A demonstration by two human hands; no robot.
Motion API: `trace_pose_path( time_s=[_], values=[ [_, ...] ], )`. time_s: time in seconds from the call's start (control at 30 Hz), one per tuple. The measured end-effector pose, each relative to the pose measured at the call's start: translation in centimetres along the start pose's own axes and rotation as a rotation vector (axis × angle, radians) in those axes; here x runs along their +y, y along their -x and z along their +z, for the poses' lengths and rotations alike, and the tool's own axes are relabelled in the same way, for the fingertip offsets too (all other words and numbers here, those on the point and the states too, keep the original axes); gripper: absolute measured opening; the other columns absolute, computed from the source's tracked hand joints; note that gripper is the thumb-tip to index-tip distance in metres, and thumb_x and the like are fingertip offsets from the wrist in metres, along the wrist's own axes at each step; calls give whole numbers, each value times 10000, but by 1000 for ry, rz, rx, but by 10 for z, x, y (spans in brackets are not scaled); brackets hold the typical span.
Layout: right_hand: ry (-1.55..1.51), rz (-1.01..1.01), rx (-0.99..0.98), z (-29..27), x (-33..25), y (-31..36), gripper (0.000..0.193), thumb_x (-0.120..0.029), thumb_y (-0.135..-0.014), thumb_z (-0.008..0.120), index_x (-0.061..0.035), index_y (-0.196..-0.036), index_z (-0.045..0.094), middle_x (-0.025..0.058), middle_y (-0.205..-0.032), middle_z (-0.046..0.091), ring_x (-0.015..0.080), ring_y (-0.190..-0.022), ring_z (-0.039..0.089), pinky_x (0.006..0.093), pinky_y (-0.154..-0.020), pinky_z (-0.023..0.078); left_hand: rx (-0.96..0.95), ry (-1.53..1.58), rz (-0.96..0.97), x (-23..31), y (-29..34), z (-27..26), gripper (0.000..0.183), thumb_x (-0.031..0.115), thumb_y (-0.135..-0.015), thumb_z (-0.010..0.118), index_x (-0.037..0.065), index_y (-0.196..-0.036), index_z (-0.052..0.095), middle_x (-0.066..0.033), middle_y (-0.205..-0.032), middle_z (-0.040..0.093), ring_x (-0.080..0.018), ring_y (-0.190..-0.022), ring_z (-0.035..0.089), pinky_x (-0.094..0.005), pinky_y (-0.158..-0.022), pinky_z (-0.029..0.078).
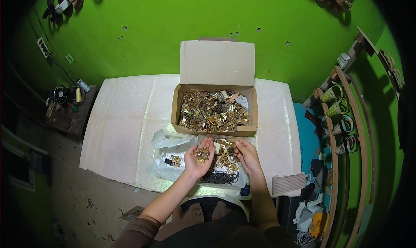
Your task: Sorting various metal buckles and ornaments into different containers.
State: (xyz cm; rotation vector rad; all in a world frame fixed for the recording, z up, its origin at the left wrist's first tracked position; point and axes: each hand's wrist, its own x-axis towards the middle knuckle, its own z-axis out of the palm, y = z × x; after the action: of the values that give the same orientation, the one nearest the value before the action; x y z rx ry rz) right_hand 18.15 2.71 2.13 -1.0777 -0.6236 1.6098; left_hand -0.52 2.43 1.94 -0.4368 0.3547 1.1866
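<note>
My left hand (198, 160) is cupped, palm up, above the trays and holds a small heap of gold and silver metal fittings (202, 153). To its right, my right hand (248, 156) has thumb and fingers pinched together; whatever they hold is too small to make out. Beneath this hand, the right tray holds many gold-coloured fittings (227, 161) and a pile of thin black chain or cord (220, 177) at its near end. Next to it on the left, a plastic-lined tray (158, 166) contains a few gold and black pieces (173, 161).
Behind the trays stands an open cardboard box (219, 62) full of mixed metal fittings (212, 111). The white table (123, 118) bears a striped flat piece (289, 184) near its right corner. A wooden rack (331, 161) with sandals is at right; a small side table (78, 118) is at left.
</note>
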Motion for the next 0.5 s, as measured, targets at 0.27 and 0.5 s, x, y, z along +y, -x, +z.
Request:
trace_pose_path(
  time_s=[0.27, 0.5],
  values=[
    [364, -136, 15, 3, 5, -4, 124, -147, -859, 552, -31, -904, 556, -25, -732, 531, 45, -643, 473, 175, -593, 386, -65, 11, 6, 9, 2, 9, 374, 171, -866, 299, -24, -1140, 462, -138, -1177, 494, -238, -1126, 451, -375, -979, 365],
    [359, -122, -46, 2, 12, -7, 134, -153, -863, 548, -24, -900, 554, -27, -729, 534, 49, -653, 476, 182, -593, 386, -106, -17, 36, 17, 6, 16, 375, 182, -881, 292, -16, -1153, 459, -133, -1183, 493, -240, -1130, 449, -373, -978, 366]
  ],
)
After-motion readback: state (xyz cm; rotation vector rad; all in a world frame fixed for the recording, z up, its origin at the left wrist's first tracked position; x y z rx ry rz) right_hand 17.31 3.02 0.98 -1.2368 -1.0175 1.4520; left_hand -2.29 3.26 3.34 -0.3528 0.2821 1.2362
